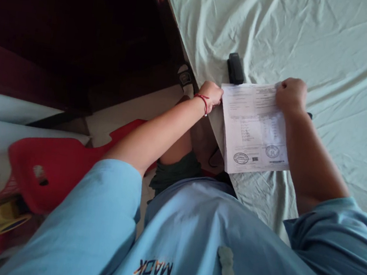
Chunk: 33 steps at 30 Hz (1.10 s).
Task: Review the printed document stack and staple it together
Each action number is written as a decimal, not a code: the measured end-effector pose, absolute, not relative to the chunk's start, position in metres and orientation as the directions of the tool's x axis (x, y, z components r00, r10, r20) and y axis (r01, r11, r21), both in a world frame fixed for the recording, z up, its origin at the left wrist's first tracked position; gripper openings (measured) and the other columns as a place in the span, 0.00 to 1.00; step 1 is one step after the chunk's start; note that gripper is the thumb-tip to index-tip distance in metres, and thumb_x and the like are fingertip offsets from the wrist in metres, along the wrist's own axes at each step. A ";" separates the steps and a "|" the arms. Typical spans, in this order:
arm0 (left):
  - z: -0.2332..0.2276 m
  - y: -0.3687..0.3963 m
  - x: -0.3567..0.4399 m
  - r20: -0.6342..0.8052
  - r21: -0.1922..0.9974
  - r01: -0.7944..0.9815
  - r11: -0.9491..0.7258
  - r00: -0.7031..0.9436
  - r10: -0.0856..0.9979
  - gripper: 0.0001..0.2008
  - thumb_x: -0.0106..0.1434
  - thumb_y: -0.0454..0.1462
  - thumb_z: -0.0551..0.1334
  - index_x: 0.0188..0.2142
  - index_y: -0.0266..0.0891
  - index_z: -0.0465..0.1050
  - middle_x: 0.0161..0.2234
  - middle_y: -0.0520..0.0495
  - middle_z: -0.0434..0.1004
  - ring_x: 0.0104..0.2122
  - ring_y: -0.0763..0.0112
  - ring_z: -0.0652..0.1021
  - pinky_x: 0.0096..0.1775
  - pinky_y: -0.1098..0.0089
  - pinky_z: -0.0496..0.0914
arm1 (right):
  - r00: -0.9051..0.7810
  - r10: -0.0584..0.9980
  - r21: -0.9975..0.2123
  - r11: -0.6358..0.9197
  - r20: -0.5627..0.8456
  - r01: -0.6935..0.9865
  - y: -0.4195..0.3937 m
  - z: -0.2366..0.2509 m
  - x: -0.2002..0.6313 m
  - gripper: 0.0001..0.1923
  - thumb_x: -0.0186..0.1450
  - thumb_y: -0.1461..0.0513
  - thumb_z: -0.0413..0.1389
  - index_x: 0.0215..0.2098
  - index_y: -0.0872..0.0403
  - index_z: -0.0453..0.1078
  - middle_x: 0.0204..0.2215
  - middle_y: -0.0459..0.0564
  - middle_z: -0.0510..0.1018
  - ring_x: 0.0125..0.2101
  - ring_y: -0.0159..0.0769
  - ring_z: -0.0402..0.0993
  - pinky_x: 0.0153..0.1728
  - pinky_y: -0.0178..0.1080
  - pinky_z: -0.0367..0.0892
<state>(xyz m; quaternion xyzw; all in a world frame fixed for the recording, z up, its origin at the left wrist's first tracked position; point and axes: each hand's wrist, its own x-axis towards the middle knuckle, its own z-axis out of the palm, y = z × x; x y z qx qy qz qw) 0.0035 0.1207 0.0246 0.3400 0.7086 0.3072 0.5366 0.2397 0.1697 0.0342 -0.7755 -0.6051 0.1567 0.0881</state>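
Pale green cloth (347,78), creased in long folds, is spread over the right and far parts of the scene. Near at hand, a blue T-shirt (187,237) is worn, and to its left a red plastic chair (61,157) is seen. On the cloth's left edge a sheaf of printed papers (255,129) is laid, its near left corner jutting toward the shirt. Its far right edge is gripped by the right hand (292,95), fingers folded over. The left hand (211,96) is curled at the far left corner; whether paper is pinched there cannot be told. Beyond that edge a black stapler (236,68) is placed, its near end just beside the sheets. A red cord bracelet (203,97) is worn on the left wrist.
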 end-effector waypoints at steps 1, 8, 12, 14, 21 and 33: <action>0.023 0.121 0.004 -0.541 0.805 0.160 0.571 -0.199 0.817 0.20 0.69 0.25 0.57 0.20 0.39 0.62 0.19 0.53 0.61 0.20 0.76 0.64 0.29 0.67 0.55 | 0.209 0.972 -0.342 -0.235 -0.109 0.910 0.168 0.034 0.240 0.07 0.71 0.68 0.55 0.41 0.55 0.76 0.42 0.62 0.78 0.45 0.46 0.69 0.47 0.47 0.60; 0.014 0.122 0.005 -0.514 0.809 0.232 0.540 -0.165 0.842 0.20 0.69 0.27 0.56 0.20 0.40 0.61 0.19 0.54 0.58 0.19 0.78 0.61 0.27 0.68 0.50 | -0.217 0.970 -0.439 0.242 0.109 0.865 0.146 0.060 0.211 0.24 0.70 0.65 0.53 0.63 0.43 0.69 0.67 0.60 0.67 0.65 0.58 0.58 0.66 0.60 0.54; 0.011 0.122 0.004 -0.504 0.805 0.278 0.524 -0.145 0.852 0.20 0.70 0.29 0.57 0.21 0.40 0.62 0.19 0.55 0.57 0.18 0.77 0.61 0.28 0.69 0.48 | -0.497 0.868 -0.419 0.446 -0.014 0.791 0.153 0.063 0.185 0.30 0.69 0.60 0.54 0.69 0.40 0.66 0.61 0.57 0.75 0.64 0.59 0.64 0.66 0.60 0.61; 0.011 0.121 0.003 -0.497 0.808 0.288 0.514 -0.135 0.857 0.19 0.72 0.31 0.57 0.22 0.39 0.64 0.20 0.54 0.59 0.19 0.77 0.61 0.29 0.69 0.49 | -0.545 0.836 -0.394 0.480 -0.065 0.784 0.162 0.056 0.175 0.30 0.67 0.59 0.56 0.68 0.41 0.66 0.57 0.57 0.78 0.62 0.60 0.66 0.66 0.62 0.62; 0.011 0.121 0.003 -0.494 0.810 0.293 0.509 -0.126 0.860 0.21 0.72 0.29 0.57 0.21 0.40 0.62 0.19 0.53 0.59 0.20 0.77 0.62 0.29 0.67 0.50 | -0.534 0.841 -0.478 0.436 -0.084 0.762 0.173 0.044 0.162 0.28 0.65 0.59 0.63 0.63 0.38 0.72 0.55 0.54 0.80 0.64 0.59 0.66 0.69 0.61 0.59; 0.024 0.123 0.003 -0.551 0.769 0.301 0.564 -0.136 0.823 0.22 0.68 0.28 0.58 0.17 0.40 0.59 0.16 0.53 0.57 0.19 0.75 0.61 0.30 0.66 0.48 | -0.508 0.856 -0.490 0.403 -0.099 0.773 0.161 0.048 0.164 0.25 0.67 0.52 0.63 0.61 0.38 0.71 0.56 0.55 0.80 0.65 0.60 0.64 0.66 0.62 0.62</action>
